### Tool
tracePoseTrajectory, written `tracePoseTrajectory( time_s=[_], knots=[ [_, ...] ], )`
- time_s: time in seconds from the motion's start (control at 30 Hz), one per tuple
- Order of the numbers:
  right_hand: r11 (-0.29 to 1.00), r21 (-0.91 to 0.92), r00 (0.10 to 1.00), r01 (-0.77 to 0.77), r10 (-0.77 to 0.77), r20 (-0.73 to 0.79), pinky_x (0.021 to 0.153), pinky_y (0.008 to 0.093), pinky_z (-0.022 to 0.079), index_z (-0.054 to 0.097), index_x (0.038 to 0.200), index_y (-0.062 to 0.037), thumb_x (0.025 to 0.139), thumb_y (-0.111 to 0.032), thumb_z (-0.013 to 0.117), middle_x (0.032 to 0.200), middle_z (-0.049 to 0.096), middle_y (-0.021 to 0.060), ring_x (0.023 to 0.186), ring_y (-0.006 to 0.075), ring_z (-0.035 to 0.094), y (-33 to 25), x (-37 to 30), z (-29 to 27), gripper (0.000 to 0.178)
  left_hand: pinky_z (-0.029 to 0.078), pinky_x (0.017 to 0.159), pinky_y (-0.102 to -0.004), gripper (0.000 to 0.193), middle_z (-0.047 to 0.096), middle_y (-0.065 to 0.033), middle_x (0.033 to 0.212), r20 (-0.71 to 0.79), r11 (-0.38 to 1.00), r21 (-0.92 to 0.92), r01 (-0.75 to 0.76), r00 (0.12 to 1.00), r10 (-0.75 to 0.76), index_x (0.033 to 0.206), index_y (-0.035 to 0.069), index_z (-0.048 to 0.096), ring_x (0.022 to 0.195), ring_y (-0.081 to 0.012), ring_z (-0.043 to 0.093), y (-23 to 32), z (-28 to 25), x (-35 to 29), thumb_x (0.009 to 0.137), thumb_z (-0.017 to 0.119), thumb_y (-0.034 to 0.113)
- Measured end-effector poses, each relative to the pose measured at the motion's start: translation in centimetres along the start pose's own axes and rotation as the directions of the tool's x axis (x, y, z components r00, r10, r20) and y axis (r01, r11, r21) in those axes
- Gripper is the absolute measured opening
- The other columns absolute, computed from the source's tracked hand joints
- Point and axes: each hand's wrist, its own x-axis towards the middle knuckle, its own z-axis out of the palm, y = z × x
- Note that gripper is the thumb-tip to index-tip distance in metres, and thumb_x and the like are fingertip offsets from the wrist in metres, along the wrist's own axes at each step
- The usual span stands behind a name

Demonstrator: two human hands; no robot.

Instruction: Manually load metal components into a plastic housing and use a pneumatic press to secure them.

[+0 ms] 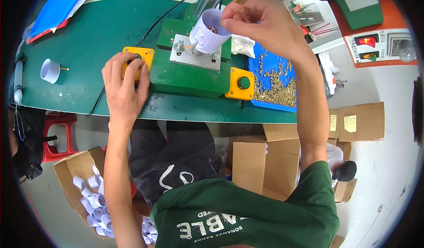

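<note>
Carton (66, 172) of loose cups (95, 200) at lower left, below counter (119, 20). On counter, left hand (123, 84) over yellow button box (147, 55), grip loosely spread. Beyond, white cup (204, 38) over metal plate (194, 61); right hand (267, 25) at rim, cannot tell if grip pinches it.

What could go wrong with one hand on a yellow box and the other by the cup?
A pinch, maybe: the right hand is at the white cup, close to the metal column, while the left hand rests on a yellow button box; pressing it might move something. Spills, too: the blue tray of brass pieces sits near the edge of the green table, so a bump could scatter them.
</note>
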Motion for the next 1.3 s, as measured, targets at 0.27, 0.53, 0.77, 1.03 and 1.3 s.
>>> tracePoseTrajectory(
  time_s=[0.27, 0.53, 0.77, 1.03, 1.3],
  knots=[
    [0.995, -0.055, 0.992, -0.085, 0.089, 0.092, 0.068, 0.0253, 0.050, 0.071, 0.090, -0.0016, 0.081, -0.018, 0.073, 0.073, 0.066, 0.0037, 0.070, 0.0104, 0.062, -0.9, 1.4, -0.2, 0.019, 0.045, 0.086, -0.0410, 0.021, 0.058, -0.0125, 0.107, 0.016, 1.000, -0.005, 0.019, 1.000, -0.019, 0.099, 0.003, 0.060, 0.103, -0.0323, 0.056, 0.0, 0.0, 0.0, 0.081, 0.068, -0.003],
    [0.988, -0.089, 0.983, -0.123, 0.133, 0.123, 0.072, 0.0276, 0.051, 0.071, 0.091, -0.0044, 0.079, -0.022, 0.075, 0.079, 0.069, 0.0051, 0.072, 0.0131, 0.063, -1.0, 1.5, -0.3, 0.021, 0.044, 0.086, -0.0420, 0.026, 0.058, -0.0099, 0.105, -0.009, 1.000, 0.005, 0.006, 1.000, -0.006, 0.099, 0.005, 0.060, 0.101, -0.0304, 0.057, 0.0, 0.1, 0.1, 0.076, 0.072, -0.001],
    [0.982, -0.148, 0.989, -0.116, 0.128, 0.078, 0.068, 0.0279, 0.050, 0.074, 0.089, -0.0055, 0.080, -0.025, 0.076, 0.082, 0.070, 0.0055, 0.070, 0.0135, 0.062, -1.8, 0.6, -0.8, 0.021, 0.044, 0.086, -0.0427, 0.026, 0.058, -0.0103, 0.105, -0.003, 1.000, 0.002, 0.005, 1.000, -0.005, 0.100, 0.005, 0.060, 0.101, -0.0307, 0.057, 0.1, 0.3, 0.0, 0.077, 0.071, -0.001],
    [0.977, -0.184, 0.903, -0.104, 0.015, -0.429, 0.071, 0.0333, 0.051, 0.071, 0.096, -0.0030, 0.081, -0.008, 0.075, 0.096, 0.067, 0.0112, 0.084, 0.0235, 0.064, 2.0, -10.4, 5.5, 0.017, 0.046, 0.086, -0.0441, 0.021, 0.061, -0.0100, 0.100, -0.062, 1.000, 0.007, -0.013, 0.998, 0.013, 0.094, 0.001, 0.060, 0.098, -0.0293, 0.061, -0.1, -0.1, -0.5, 0.077, 0.071, -0.003],
    [0.929, -0.361, 0.845, -0.078, -0.130, -0.518, 0.087, 0.0419, 0.051, 0.069, 0.102, 0.0026, 0.072, -0.001, 0.078, 0.111, 0.065, 0.0167, 0.103, 0.0334, 0.061, 4.1, -15.0, 10.8, 0.031, 0.044, 0.097, -0.0487, 0.021, 0.062, -0.0075, 0.085, -0.081, 0.997, 0.080, -0.007, 0.997, 0.013, 0.095, 0.002, 0.062, 0.094, -0.0272, 0.061, 0.0, 0.0, 0.2, 0.077, 0.072, -0.002]
  ],
)
